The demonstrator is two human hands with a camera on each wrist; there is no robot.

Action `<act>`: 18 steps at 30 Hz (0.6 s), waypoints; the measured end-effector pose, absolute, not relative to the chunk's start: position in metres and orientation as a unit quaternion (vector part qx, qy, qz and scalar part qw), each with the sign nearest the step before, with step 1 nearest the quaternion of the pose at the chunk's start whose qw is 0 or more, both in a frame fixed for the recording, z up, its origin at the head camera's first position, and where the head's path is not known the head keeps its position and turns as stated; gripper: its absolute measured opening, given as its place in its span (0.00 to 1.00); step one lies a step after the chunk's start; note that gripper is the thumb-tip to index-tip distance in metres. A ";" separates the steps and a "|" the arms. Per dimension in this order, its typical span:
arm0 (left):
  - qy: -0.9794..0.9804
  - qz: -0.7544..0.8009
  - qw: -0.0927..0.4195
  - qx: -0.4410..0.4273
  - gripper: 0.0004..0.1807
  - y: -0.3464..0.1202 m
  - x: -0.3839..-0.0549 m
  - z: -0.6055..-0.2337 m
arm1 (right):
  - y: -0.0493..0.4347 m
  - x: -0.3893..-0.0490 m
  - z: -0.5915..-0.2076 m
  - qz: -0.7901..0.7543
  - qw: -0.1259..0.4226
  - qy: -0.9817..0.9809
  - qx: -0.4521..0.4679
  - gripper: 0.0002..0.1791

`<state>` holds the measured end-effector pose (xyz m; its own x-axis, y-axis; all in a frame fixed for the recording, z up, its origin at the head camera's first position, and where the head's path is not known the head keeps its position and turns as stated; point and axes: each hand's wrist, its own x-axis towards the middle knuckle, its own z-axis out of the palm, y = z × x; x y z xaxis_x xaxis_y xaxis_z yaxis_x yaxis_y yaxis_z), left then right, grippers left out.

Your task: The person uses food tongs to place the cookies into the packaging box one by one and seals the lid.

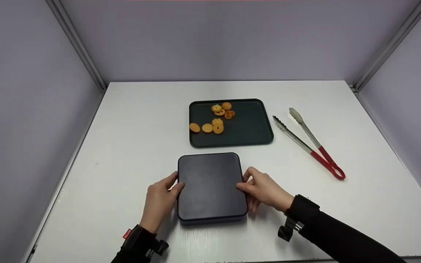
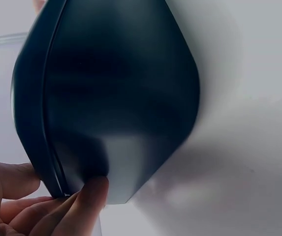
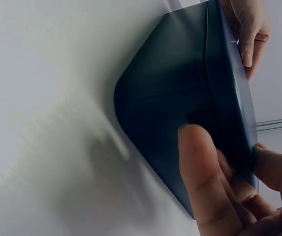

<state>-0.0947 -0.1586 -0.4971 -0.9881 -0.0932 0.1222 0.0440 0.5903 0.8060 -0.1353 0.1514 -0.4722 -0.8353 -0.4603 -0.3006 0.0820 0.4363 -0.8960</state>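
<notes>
A dark navy lidded tin [image 1: 211,186] lies flat on the white table in the head view, near its front edge. My left hand [image 1: 160,200] grips its left side, the thumb on the lid's edge and the fingers against the wall. On the opposite side my right hand [image 1: 266,190] holds the tin in much the same way. Both wrist views show a thin seam between lid [image 2: 30,98] and body [image 2: 121,88]. One right fingertip [image 3: 195,142] presses the tin's wall below that seam. What the tin contains is hidden.
Behind the tin, a dark green tray [image 1: 250,126] carries several cookies [image 1: 217,128], mostly on its left half. Tongs [image 1: 316,149] with red handles lie spread apart to the right of the tray. Grey partition walls [image 1: 210,40] enclose the table's back and sides.
</notes>
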 end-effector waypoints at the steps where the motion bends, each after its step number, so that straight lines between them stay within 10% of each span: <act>1: -0.888 -0.454 0.076 0.015 0.23 -0.158 -0.095 -0.497 | 0.151 -0.135 -0.473 -0.520 0.262 0.805 -0.115 0.18; 18: -0.830 -0.552 0.012 0.078 0.25 -0.159 -0.104 -0.496 | 0.148 -0.135 -0.477 -0.449 0.193 0.857 -0.163 0.15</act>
<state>-0.1038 -0.1588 -0.4956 -0.9876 -0.1420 -0.0668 -0.1164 0.3779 0.9185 -0.1354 0.1478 -0.4767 -0.8721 -0.4532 -0.1843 -0.1065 0.5435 -0.8326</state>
